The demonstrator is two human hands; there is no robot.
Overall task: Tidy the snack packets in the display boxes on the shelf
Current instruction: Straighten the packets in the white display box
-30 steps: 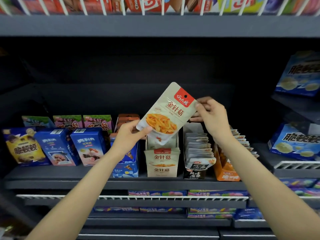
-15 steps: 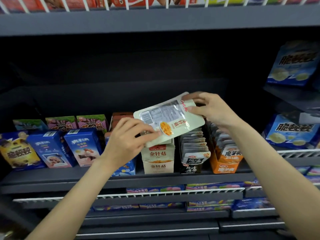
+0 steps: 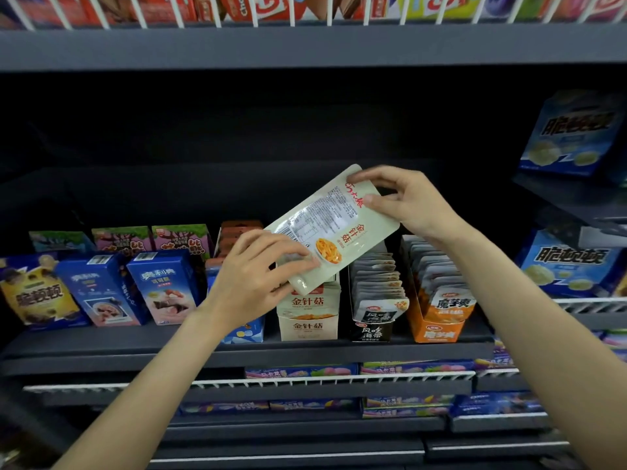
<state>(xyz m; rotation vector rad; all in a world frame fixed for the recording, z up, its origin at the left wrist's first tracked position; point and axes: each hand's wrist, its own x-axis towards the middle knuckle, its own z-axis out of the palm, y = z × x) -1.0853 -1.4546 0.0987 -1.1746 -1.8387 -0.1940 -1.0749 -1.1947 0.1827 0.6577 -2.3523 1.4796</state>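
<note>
A pale beige snack packet (image 3: 334,225) hangs tilted in the air above the shelf, its printed back with barcode facing me. My left hand (image 3: 258,276) pinches its lower end and my right hand (image 3: 407,201) pinches its upper end. Right below stands the matching beige display box (image 3: 308,317); how full it is cannot be seen behind the packet. To its right are a black display box (image 3: 373,320) packed with grey packets and an orange display box (image 3: 437,317) with several packets standing in it.
Blue and purple biscuit cartons (image 3: 159,286) fill the shelf's left part. The dark shelf edge (image 3: 237,354) runs below the boxes. Blue cartons (image 3: 573,262) sit on shelves at the right. A wire rail (image 3: 305,381) fronts the shelf below. The shelf above (image 3: 305,42) holds red packs.
The packet was turned over from its front face to its back face and tipped more level. Both hands kept their hold on its ends.
</note>
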